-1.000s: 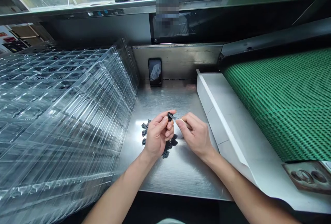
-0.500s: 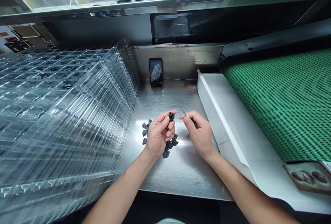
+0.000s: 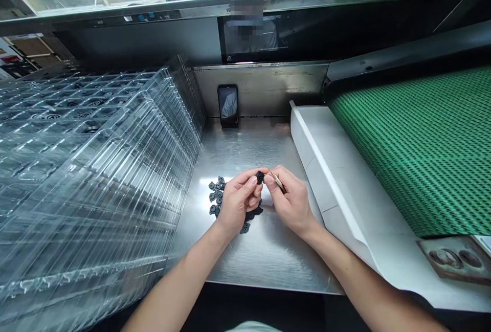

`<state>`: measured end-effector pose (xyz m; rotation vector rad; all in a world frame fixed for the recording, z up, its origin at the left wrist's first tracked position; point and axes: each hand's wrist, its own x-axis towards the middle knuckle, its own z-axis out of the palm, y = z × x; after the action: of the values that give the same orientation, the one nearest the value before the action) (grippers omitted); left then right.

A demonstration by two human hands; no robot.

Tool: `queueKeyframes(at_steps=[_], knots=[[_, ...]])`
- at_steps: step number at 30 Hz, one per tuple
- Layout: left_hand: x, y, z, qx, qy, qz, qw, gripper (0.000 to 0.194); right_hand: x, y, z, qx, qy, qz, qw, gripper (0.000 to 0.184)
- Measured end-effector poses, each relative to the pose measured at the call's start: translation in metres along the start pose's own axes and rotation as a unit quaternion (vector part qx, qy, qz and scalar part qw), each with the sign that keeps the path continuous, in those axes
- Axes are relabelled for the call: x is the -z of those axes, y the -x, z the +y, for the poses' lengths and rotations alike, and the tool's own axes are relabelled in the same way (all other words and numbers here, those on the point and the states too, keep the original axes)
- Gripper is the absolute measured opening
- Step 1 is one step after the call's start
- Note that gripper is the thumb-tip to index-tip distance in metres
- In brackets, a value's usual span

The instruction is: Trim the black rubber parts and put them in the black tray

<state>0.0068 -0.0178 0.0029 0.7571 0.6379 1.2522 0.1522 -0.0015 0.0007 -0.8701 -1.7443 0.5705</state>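
Between the thumb and fingers of my left hand [image 3: 237, 200] is a small round black plastic part [image 3: 260, 177] with an openwork face. My right hand [image 3: 290, 200] is closed on a slim brass-coloured tool [image 3: 279, 183] with a thin tip. Its thumb and forefinger meet the right side of the black part; whether the tip touches it I cannot tell. Several similar black parts [image 3: 213, 197] lie on the steel worktop [image 3: 245, 150], left of and beneath my left hand, which partly hides them.
Stacked clear plastic trays [image 3: 126, 153] rise on the left, with black parts in the top one. A phone [image 3: 228, 107] leans against the back wall. To the right run a white chute [image 3: 337, 178] and a green conveyor belt [image 3: 418, 153]; a stained block [image 3: 454, 258] sits at its near end.
My right hand has moved left to meet the left hand at the black part. The tool has turned, so its brass-coloured handle shows. The view has shifted slightly.
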Motion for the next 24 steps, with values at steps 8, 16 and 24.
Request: queueKeyframes(at_steps=[8,16,24], knots=[[0.0021,0.0003,0.0050,0.046,0.100,-0.026,0.994,0.032,-0.0012,0.0005,0.0033,-0.146,-0.068,0.098,0.982,0.028],[0.0029,0.0002,0.0044,0.053,0.121,-0.023,0.991,0.030,-0.0056,0.0021,0.0052,-0.150,-0.112,0.052,0.981,0.025],[0.0039,-0.0009,0.0030,0.060,0.119,-0.019,0.991,0.031,-0.0043,0.0007,0.0014,-0.144,-0.084,0.024,0.986,0.026]])
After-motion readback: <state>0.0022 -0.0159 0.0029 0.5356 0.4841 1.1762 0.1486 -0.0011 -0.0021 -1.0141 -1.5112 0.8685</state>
